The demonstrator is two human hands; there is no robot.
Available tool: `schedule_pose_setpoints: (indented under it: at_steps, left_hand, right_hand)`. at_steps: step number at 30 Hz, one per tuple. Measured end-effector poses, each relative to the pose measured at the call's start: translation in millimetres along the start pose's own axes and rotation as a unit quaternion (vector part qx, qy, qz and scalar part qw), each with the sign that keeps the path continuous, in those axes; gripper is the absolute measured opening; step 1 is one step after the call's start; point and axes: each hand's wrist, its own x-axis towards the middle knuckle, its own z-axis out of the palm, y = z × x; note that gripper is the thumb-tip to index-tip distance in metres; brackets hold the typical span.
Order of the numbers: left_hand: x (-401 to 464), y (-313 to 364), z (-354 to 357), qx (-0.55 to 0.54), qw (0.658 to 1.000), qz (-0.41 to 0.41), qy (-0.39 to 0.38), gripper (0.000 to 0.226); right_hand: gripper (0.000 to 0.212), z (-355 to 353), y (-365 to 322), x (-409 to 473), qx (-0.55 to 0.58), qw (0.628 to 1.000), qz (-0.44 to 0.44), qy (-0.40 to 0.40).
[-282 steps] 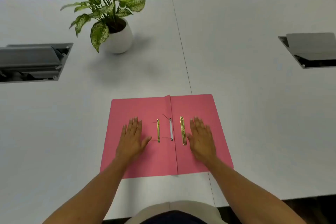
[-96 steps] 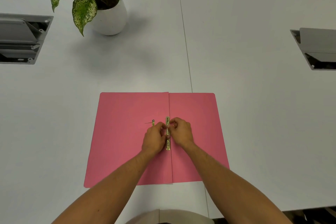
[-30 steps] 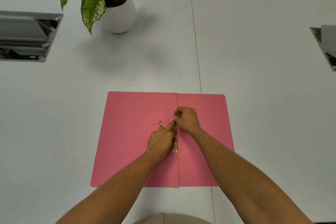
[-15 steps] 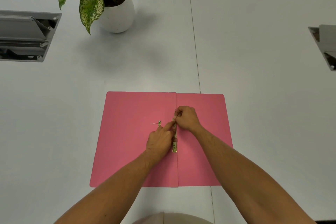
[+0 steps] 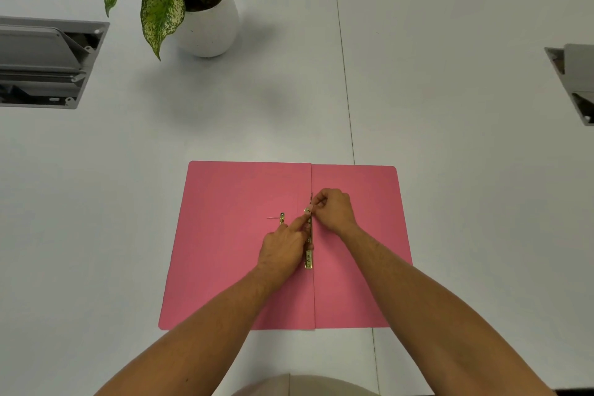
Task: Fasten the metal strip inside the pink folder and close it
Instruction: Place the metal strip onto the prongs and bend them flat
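Note:
The pink folder [image 5: 231, 254] lies open and flat on the white table near me. A gold metal strip [image 5: 308, 259] runs along the centre fold; its upper half is hidden under my fingers. My left hand [image 5: 283, 244] rests on the strip, index finger stretched toward its top end. My right hand [image 5: 332, 210] pinches a thin prong at the strip's upper end. A second small gold fastener piece [image 5: 282, 218] sits on the left flap, just left of my left hand, mostly covered by it.
A potted plant in a white pot [image 5: 209, 26] stands at the far left of centre. Recessed grey cable boxes sit in the table at the left [image 5: 45, 64] and at the right edge [image 5: 575, 80]. A seam in the table [image 5: 344, 67] runs toward the folder.
Both hands stay at the top of the strip over the last second with only tiny finger shifts. Much earlier the hands lay flat on the flaps and the strip lay loose on the right.

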Motion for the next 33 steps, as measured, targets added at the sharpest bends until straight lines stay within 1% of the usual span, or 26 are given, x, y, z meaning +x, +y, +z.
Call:
schedule_pose_setpoints:
  at_steps: [3,5,6,10,13,17,19,22,25,29,31,33]
  left_hand:
    - [1,-4,3,-0.012,1.0,0.01,0.007,0.038]
    - [2,-6,5,-0.016,1.0,0.016,0.014,0.04]
    - [2,-6,6,-0.017,1.0,0.019,0.017,0.041]
    - [2,-9,12,-0.023,0.999,0.025,0.026,0.042]
    - [3,-14,18,-0.03,0.998,0.036,0.032,0.044]
    - [5,-16,20,-0.039,0.998,0.042,0.036,0.046]
    - [5,-17,20,-0.055,0.997,0.042,0.039,0.046]
    - [4,-18,18,-0.083,0.995,0.038,0.032,0.043]
    - [4,-20,15,-0.096,0.994,0.041,0.03,0.042]
    - [3,-19,13,-0.114,0.993,0.034,0.024,0.038]
    - [2,-18,13,-0.107,0.994,0.027,0.017,0.039]
    - [1,-17,11,-0.105,0.994,0.018,0.011,0.039]
  right_hand:
    - [0.01,2,0,-3,-0.01,1.0,-0.023,0.005]
    - [0.003,3,2,-7,-0.043,0.997,-0.059,0.009]
    - [0.004,3,4,-10,-0.064,0.995,-0.074,0.011]
    - [0.016,2,10,-20,-0.137,0.981,-0.135,0.003]
    - [0.025,4,12,-27,-0.23,0.951,-0.202,-0.037]
    - [0.029,2,12,-27,-0.263,0.939,-0.217,-0.041]
    - [0.03,1,12,-28,-0.249,0.945,-0.207,-0.042]
    - [0.032,1,12,-33,-0.176,0.968,-0.177,-0.036]
    - [0.034,5,15,-44,-0.105,0.982,-0.153,-0.022]
    - [0.034,12,26,-68,-0.018,0.993,-0.116,-0.009]
    - [0.039,15,32,-78,-0.001,0.995,-0.098,-0.017]
    - [0.044,19,34,-87,0.004,0.995,-0.1,-0.025]
